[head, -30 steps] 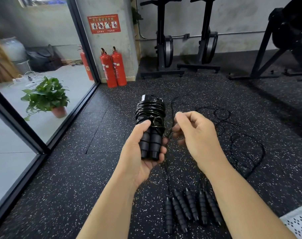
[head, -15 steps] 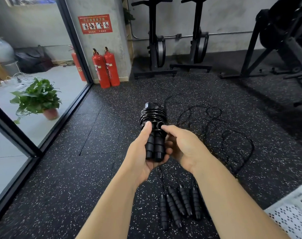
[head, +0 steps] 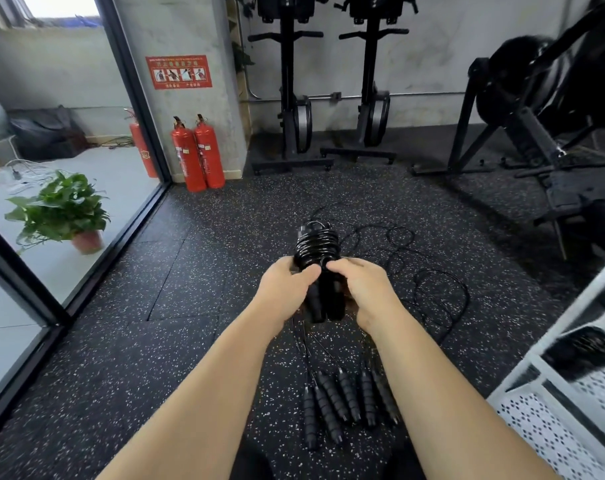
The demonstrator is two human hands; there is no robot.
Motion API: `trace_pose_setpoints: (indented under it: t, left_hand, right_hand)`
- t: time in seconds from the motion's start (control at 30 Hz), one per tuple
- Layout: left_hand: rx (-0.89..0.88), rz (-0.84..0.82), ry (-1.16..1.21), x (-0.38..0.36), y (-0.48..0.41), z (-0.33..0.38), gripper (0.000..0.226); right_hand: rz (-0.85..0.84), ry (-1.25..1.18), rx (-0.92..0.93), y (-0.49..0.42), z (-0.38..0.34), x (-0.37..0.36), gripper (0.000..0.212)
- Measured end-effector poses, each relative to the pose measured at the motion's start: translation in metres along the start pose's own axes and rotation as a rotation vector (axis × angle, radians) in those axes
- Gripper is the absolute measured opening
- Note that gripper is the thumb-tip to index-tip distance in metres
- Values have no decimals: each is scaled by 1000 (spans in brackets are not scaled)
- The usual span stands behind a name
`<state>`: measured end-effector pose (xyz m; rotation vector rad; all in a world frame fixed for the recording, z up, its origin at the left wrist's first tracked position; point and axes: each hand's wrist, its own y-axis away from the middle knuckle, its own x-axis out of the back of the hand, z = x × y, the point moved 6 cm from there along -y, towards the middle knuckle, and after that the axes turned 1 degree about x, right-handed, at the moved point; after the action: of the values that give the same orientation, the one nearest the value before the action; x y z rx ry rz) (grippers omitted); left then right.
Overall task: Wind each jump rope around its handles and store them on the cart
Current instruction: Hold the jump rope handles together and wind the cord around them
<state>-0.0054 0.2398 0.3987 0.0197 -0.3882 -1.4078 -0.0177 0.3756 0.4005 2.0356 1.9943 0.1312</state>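
A black jump rope [head: 317, 245] is wound in tight coils round its two handles, held upright in front of me. My left hand [head: 287, 289] grips the handles from the left, thumb across the lowest coils. My right hand [head: 363, 289] grips them from the right, thumb meeting the left thumb. On the floor below lie several more black handles [head: 346, 403] side by side, their loose ropes [head: 429, 282] tangled beyond my hands. The white perforated cart [head: 553, 431] stands at the lower right, with a dark bundle on its upper shelf.
Two red fire extinguishers [head: 199, 155] stand by the pillar, and a potted plant [head: 64, 211] sits behind the glass wall at left. Black gym machines [head: 294, 98] line the back wall, with a larger one [head: 543, 126] at the right. The floor is speckled black rubber.
My right hand has come in from beside the bundle and closed on the handles next to my left hand. The view has swung so more of the cart shows at right.
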Motion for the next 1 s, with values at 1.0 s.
trace_pose_setpoints:
  t: [1.0]
  left_hand:
    - [148,-438,214,-183,140,92,21]
  right_hand:
    - [476,148,97,155,-67,194,13]
